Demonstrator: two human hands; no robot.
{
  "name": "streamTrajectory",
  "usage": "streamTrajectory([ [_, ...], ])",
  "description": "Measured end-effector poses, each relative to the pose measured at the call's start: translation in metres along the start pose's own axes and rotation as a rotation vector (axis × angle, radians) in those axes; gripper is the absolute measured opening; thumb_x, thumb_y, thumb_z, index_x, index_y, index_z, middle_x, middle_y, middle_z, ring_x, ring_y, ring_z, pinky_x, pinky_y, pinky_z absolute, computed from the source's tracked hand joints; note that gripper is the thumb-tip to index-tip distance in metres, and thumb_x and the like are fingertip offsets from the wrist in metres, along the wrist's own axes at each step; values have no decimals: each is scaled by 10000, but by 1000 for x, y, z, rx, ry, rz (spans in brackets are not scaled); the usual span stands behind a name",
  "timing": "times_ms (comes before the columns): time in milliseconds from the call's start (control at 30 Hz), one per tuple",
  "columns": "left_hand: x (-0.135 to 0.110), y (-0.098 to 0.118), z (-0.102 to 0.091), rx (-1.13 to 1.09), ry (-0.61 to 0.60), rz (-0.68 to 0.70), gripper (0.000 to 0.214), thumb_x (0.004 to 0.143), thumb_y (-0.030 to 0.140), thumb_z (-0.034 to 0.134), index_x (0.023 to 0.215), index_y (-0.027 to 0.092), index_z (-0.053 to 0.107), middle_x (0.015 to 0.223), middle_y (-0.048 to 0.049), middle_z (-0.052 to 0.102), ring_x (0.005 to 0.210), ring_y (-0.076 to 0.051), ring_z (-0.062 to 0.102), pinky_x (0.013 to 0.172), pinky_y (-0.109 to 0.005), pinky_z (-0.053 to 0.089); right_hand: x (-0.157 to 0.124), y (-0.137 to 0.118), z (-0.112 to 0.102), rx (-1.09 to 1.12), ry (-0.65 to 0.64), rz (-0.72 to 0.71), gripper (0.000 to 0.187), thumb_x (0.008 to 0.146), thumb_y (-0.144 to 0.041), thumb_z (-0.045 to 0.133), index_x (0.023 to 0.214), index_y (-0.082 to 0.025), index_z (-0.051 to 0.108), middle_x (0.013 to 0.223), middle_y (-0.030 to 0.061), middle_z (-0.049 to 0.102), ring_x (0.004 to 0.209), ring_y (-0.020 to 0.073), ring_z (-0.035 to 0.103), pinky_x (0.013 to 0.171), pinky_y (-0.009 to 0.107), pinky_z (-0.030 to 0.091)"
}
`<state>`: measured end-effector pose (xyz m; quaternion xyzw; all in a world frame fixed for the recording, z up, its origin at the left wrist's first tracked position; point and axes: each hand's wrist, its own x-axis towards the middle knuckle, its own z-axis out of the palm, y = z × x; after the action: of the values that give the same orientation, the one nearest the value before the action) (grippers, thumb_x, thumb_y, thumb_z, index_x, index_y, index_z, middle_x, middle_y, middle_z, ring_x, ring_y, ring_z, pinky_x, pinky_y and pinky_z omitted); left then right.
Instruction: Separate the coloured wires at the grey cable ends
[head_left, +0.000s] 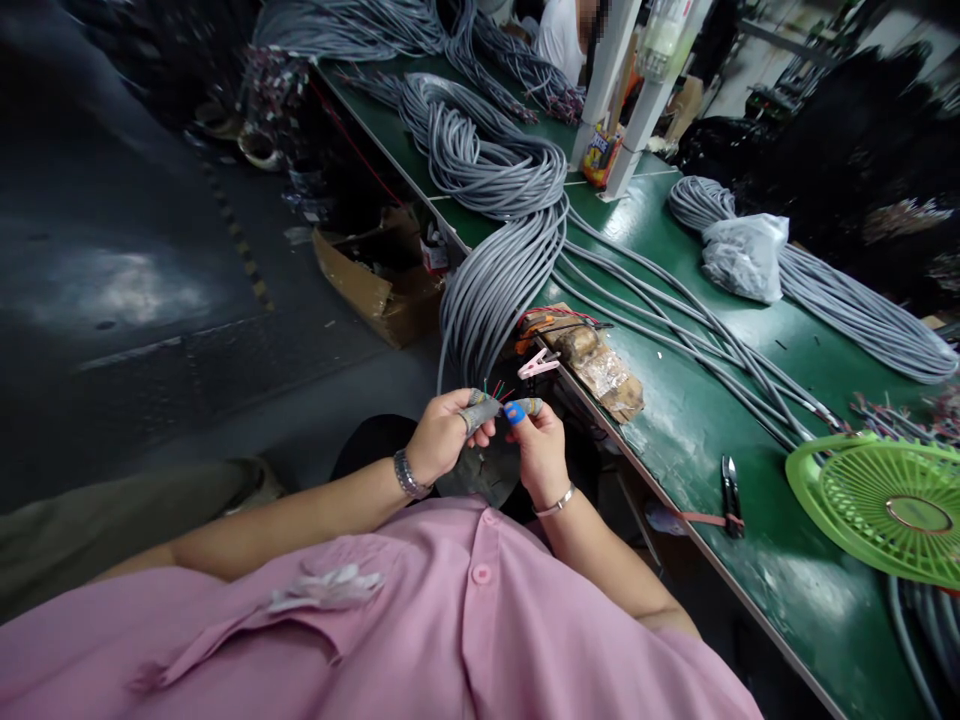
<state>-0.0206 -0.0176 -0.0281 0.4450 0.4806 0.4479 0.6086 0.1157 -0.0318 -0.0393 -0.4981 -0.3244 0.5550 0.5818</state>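
My left hand (pixel 444 432), wearing a watch and grey finger covers, is closed around the end of a grey cable. Thin red and green wires (pixel 496 390) fan out from that end, just above the fingertips. My right hand (pixel 541 445) pinches at the wire ends, with a blue cover on the thumb and a grey one on a finger. The two hands nearly meet in front of my pink shirt. Behind them, a thick bundle of grey cables (pixel 495 285) droops over the table edge. A pink clip (pixel 538 364) sits at the edge, close to my right hand.
On the green table (pixel 675 440) lie a taped block (pixel 596 365), black snips (pixel 730 495) and a green fan (pixel 892 505). Further back are a plastic bag (pixel 746 255) and white posts (pixel 611 90). A cardboard box (pixel 375 290) stands below the edge. Another person (pixel 561 38) is at the far side.
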Motion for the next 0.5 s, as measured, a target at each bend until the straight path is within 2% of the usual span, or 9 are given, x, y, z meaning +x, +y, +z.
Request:
streamTrajectory([
  [167,2,-3,0,-63,37,41,134,744,227,612,640,142,619,561,-10,626,438,-86,523,422,-202,337,-1,3,0,2,-15,-19,274,699,-393,776,741,-164,631,664,-25,586,575,86,462,519,217,392],
  [333,4,-1,-2,-131,23,31,110,726,213,642,647,140,621,517,4,594,406,-77,488,399,-192,320,-4,7,-1,56,-43,-14,260,695,-368,796,742,-167,639,650,-34,577,560,78,459,515,207,391],
  [433,6,3,-7,-167,-16,-4,118,740,239,656,683,136,642,502,6,586,389,-71,464,383,-184,312,2,7,-9,164,-66,-22,277,759,-424,741,721,-175,626,580,-59,502,520,69,424,532,208,419],
  [500,9,7,-10,-181,-83,-46,133,731,256,675,694,130,653,496,1,586,381,-72,454,371,-182,307,12,6,-17,213,-57,-3,340,814,-509,659,773,-172,651,596,-50,508,513,68,426,531,205,438],
])
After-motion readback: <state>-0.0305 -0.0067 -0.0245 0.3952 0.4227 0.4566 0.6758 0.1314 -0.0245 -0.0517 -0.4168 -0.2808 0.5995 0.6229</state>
